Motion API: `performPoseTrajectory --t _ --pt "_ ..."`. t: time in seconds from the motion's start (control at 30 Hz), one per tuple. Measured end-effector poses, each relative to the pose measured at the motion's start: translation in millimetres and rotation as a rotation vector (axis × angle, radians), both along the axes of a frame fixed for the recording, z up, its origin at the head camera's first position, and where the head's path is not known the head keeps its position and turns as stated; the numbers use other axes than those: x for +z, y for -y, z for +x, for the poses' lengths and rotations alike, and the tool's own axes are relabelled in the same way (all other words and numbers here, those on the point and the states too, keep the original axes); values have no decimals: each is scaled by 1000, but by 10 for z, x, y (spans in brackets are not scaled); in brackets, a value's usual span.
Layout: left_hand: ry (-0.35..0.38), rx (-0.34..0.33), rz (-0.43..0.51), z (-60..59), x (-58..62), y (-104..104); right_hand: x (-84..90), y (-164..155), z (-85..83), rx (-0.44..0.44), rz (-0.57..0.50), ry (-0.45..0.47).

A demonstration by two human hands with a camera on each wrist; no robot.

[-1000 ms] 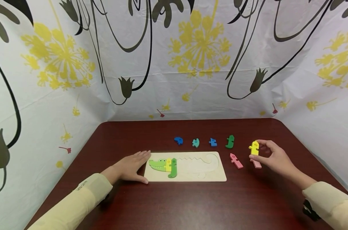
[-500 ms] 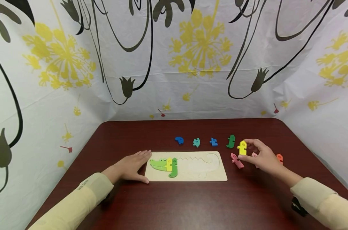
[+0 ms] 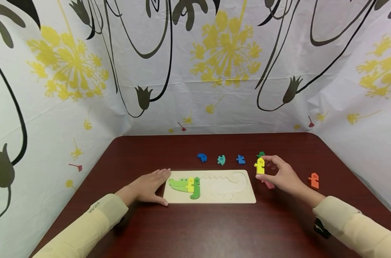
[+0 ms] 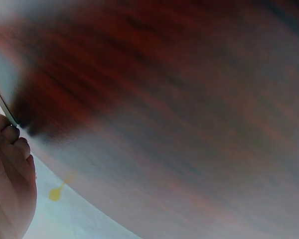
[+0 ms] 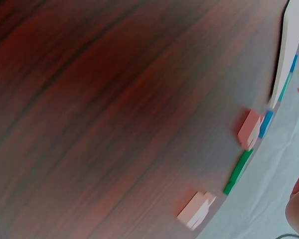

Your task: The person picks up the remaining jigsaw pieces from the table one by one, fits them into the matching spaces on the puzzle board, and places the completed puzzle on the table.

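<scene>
A pale wooden puzzle board [image 3: 226, 197] lies on the table. At its left side sit a green crocodile head piece [image 3: 178, 184], a yellow piece [image 3: 190, 184] and a green leg piece [image 3: 195, 190]. My left hand [image 3: 145, 187] rests at the board's left edge, fingers straight. Between thumb and fingertips my right hand [image 3: 282, 177] pinches another yellow puzzle piece [image 3: 260, 166], held upright just beyond the board's right end. Below it, a pink piece [image 3: 268, 184] is partly covered by that hand. The right wrist view shows a lighter pink piece [image 5: 195, 211], hidden in the head view.
Behind the board lie a blue piece [image 3: 202, 157], a teal piece [image 3: 221, 159], another blue piece [image 3: 240, 159] and a dark green piece [image 3: 261, 154], partly hidden. An orange piece [image 3: 314, 180] lies at the right. Patterned cloth [image 3: 195, 118] surrounds the table.
My right hand has carried the yellow piece leftward toward the board, uncovering the orange piece and covering parts of the pink and dark green ones. My left hand has stayed at the board.
</scene>
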State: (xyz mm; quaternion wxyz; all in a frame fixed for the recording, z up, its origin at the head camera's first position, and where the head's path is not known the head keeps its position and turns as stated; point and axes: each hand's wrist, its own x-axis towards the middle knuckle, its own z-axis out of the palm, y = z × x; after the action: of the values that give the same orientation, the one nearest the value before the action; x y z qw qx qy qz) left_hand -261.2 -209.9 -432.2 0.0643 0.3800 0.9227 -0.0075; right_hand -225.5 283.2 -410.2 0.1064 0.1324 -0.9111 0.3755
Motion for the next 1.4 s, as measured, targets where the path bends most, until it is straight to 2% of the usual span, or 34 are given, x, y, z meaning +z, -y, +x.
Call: performPoseTrajectory --t 0.33,0.67,0.97,1.4 --pt "-3 5 7 12 -8 0 -50 222 -45 61 -43 -13" --pt "-5 7 3 13 1 2 -49 448 -75 90 -52 25" --pt "-4 18 -7 12 -15 -3 -67 656 -114 170 -107 49" --pt "3 21 -12 11 -23 -3 -59 909 -132 186 -106 110"
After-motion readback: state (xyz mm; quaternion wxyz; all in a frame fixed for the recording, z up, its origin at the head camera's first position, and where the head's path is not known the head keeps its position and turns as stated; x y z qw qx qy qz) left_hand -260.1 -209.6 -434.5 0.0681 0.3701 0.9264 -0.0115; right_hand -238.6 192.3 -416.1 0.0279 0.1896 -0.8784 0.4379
